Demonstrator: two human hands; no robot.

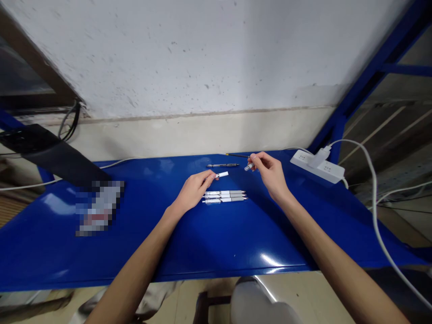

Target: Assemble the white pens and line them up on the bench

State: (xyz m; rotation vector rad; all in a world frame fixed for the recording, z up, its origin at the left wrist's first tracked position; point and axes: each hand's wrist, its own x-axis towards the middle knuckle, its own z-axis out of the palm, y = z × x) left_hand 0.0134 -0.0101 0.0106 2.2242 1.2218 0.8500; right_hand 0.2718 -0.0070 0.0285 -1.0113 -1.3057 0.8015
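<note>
Closed around a white pen barrel (222,174), my left hand (194,190) is just above the blue table, left of the middle. My right hand (268,173) pinches a thin dark pen refill (238,155) that points left with a yellowish tip. A short clear-and-grey pen part (249,167) also sticks out from the right fingers. Several white pens (225,196) lie side by side below the hands. Behind them a single dark clear pen (222,165) lies crosswise. The inner fingers of both hands are partly hidden.
A white power strip (317,166) with a plugged-in adapter stands at the right, its cable (374,193) looping down. At the left are a black stand-like object (60,155) and a blurred-out packet (101,209). A wall (202,132) borders the table's back edge.
</note>
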